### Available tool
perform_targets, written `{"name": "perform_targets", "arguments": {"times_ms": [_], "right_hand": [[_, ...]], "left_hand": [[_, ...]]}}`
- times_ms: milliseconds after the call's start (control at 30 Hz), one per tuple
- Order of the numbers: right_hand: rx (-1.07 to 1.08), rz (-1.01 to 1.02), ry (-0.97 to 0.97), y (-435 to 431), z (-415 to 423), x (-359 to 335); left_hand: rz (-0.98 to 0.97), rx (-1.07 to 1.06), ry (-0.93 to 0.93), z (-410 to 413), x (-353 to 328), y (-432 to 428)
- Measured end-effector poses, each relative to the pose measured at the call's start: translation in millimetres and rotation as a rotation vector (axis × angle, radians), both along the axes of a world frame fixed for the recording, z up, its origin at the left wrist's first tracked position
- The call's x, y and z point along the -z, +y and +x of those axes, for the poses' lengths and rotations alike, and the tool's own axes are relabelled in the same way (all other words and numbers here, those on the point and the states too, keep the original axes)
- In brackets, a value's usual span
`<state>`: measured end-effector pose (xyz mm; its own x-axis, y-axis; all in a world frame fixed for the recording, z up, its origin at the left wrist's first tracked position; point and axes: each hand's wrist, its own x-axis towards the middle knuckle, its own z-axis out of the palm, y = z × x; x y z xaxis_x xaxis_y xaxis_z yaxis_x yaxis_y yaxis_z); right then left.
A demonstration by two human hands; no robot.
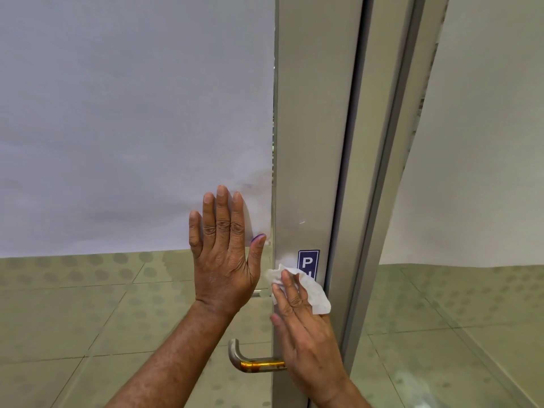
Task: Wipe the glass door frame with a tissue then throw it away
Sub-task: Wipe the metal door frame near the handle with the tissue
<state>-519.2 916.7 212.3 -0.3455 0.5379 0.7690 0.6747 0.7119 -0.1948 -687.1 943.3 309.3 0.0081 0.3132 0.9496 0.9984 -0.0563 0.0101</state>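
The silver metal door frame runs upright through the middle right of the view. My right hand presses a crumpled white tissue flat against the frame, just below a blue sticker and partly over it. My left hand lies flat with fingers spread on the frosted glass panel, left of the frame, holding nothing.
A worn metal door handle with rusty patches juts out left of the frame, below my right hand. A second frame post and another glass pane stand to the right. Tiled floor shows through the lower glass.
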Motion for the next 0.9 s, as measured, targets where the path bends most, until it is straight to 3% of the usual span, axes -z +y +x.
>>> {"name": "perform_targets", "arguments": {"times_ms": [100,200,333,400,633,767,900], "right_hand": [[0.048,-0.195,-0.246,-10.2,10.9,3.3],[0.043,-0.407,-0.324,-12.7,13.8,1.0],[-0.018,-0.417,-0.205,-13.2,3.6,-12.0],[-0.006,-0.325,-0.136,-11.5,-1.5,-16.3],[0.027,-0.439,-0.274,-24.2,10.7,2.7],[0.003,-0.299,-0.105,-16.2,1.0,-13.9],[0.037,-0.244,-0.183,-15.6,0.7,-11.9]], "left_hand": [[-0.002,-0.008,-0.003,0.1,-0.3,0.2],[-0.008,-0.015,-0.003,0.0,0.0,0.1],[-0.004,-0.020,-0.001,0.8,0.4,1.0],[0.002,-0.024,0.002,1.0,-0.5,1.3],[-0.001,-0.029,-0.002,1.2,-0.6,1.1],[0.006,-0.035,0.003,0.6,-0.2,2.6],[0.017,-0.026,0.005,0.6,0.8,3.5]]}}
